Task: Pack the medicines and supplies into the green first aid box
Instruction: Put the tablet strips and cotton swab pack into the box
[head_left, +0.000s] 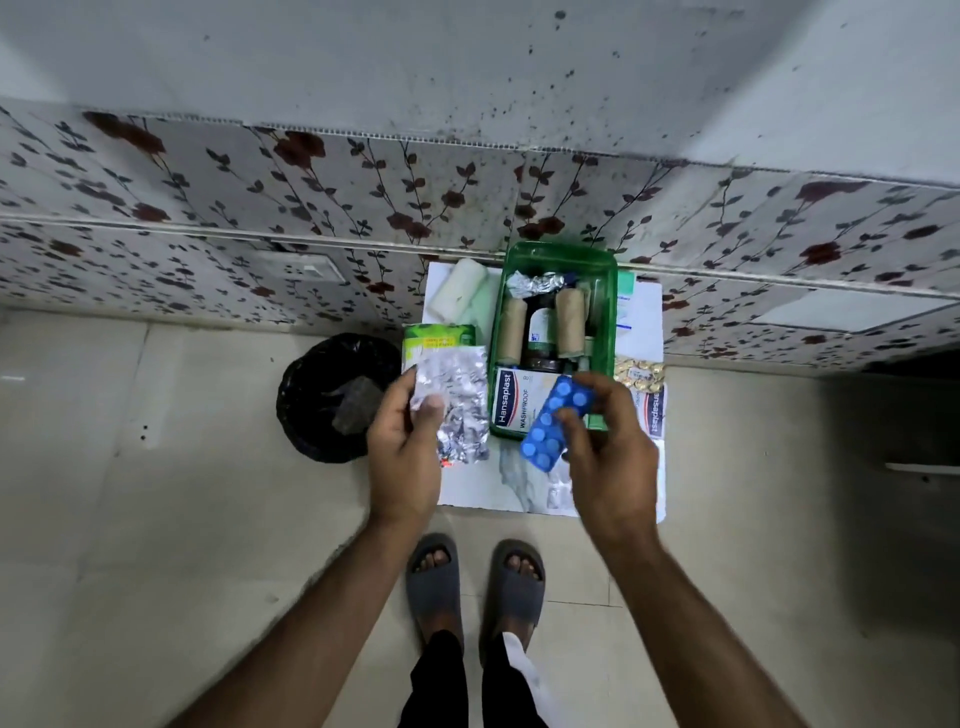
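The green first aid box (608, 306) lies open on a small white table (519, 488). Inside it are two brown bandage rolls (511, 330), a dark bottle (541, 332), crumpled foil (535, 283) and a Hansaplast box (514, 402). My right hand (605, 441) holds a blue blister strip of tablets (555, 421) over the box's near end. My left hand (405, 441) pinches a stack of silver blister strips (457, 400) left of the box. A white bandage roll (457, 291) and a green packet (439, 340) lie further left.
A gold blister strip (639, 375) and a second Hansaplast pack (652, 413) lie right of the box, papers (636, 312) behind them. A black-lined bin (332, 397) stands on the floor to the left. A floral-tiled wall (311, 208) backs the table. My sandalled feet (475, 582) are below.
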